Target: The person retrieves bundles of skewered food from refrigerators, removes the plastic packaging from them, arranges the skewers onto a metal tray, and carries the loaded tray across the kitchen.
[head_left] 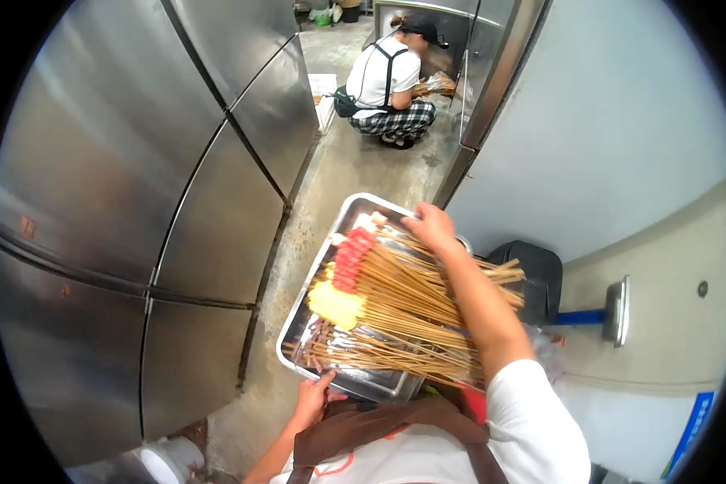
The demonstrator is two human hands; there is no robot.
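A metal tray [365,197] is held tilted in front of my body. On it lie several bamboo skewers [415,294], their bare sticks reaching past the right side. Red pieces [352,260] and yellow pieces [336,305] are threaded on the left ends, with thin dark pieces [313,332] nearer me. My right hand [432,228] grips the tray's far rim, its forearm crossing over the sticks. At the near rim my left hand [316,397] is closed on the tray, fingers partly hidden beneath it.
Steel cabinet doors [194,202] line the left, and a white panel [589,121] stands on the right. Ahead, a person [387,81] squats by an open lower compartment. A black bin [544,270], a blue-handled tool [585,317] and a white bucket [172,460] are nearby.
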